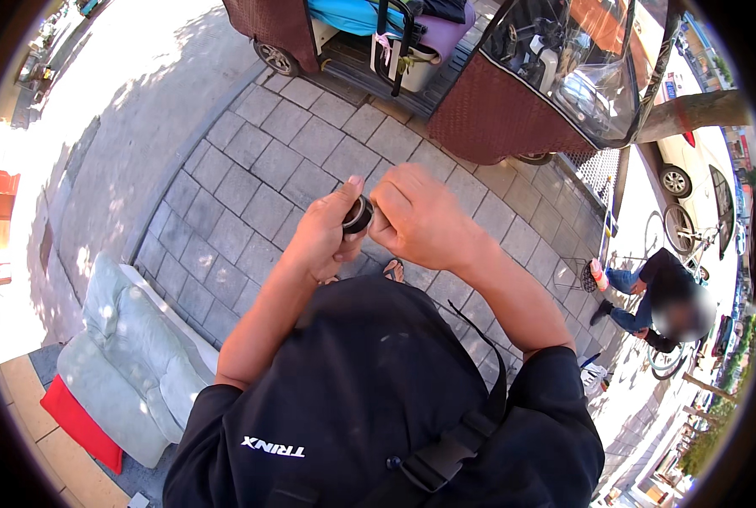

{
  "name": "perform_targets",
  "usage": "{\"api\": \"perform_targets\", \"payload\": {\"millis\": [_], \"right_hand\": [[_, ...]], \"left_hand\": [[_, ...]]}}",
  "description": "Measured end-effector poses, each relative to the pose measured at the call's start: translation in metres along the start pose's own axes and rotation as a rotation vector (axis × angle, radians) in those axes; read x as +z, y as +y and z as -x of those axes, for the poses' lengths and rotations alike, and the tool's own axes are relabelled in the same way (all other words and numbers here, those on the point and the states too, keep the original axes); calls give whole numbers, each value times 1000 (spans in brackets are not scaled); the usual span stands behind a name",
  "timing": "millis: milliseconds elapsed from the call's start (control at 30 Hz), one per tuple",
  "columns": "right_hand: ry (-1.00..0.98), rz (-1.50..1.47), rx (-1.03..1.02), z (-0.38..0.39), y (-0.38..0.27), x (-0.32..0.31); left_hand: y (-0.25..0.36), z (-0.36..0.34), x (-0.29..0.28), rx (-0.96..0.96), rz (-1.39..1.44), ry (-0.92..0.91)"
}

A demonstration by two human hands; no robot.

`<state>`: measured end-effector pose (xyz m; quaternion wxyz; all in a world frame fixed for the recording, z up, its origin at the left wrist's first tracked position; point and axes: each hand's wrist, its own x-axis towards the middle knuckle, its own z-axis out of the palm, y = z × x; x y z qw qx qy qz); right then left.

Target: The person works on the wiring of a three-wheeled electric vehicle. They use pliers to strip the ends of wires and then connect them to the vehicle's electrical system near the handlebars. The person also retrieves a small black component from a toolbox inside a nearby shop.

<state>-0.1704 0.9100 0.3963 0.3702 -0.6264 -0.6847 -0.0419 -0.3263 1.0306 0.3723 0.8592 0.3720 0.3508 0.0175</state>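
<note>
In front of my chest, my left hand (320, 230) is closed around a small round part (358, 217) with a dark outer wall and a metallic rim. Its open end faces up, and the thumb lies along its upper edge. Close against the right side of this part, my right hand (420, 218) is closed with its fingers curled and knuckles up. Whatever its fingertips pinch is hidden behind the hand.
Grey paving (289, 169) stretches around my sandalled feet. A three-wheeled vehicle with maroon covers (505, 110) stands ahead. At left lies a pale green cushion (132, 347) beside a red one (82, 423). To the right, a person in dark clothes (662, 279) is near bicycles.
</note>
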Motion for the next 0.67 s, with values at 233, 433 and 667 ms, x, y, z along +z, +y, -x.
{"api": "perform_targets", "payload": {"millis": [233,433,667], "right_hand": [[-164,-315,230,4,-3,-27],[-83,-249,174,14,3,-17],[-91,6,50,19,14,-21]], "left_hand": [[-4,-5,-3,-47,86,-16],[-5,-11,11,-2,53,35],[-11,-22,27,31,-35,71]]}}
